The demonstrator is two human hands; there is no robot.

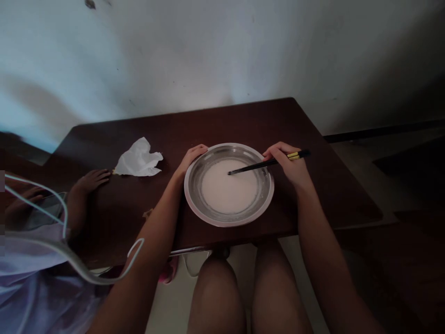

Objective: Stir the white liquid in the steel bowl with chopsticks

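Observation:
A wide metal bowl [191, 204] stands on the dark table in front of me, holding a pale, smooth batter-like liquid [229, 192]. My left hand [193, 154] grips the bowl's left rim, its fingers closed over the far edge. Black chopsticks [253, 166] with gold bands near the upper end rest in my right hand [287, 162], which is closed round them at the bowl's right side. Their tips reach into the liquid near the middle of the bowl.
The dark wooden table [243, 120] stands against a pale wall [215, 55]. A crumpled white plastic bag or tissue [139, 158] lies to the left. Beside it rests another person's hand [92, 180]. White cables [79, 269] loop across the lower left, over my left forearm.

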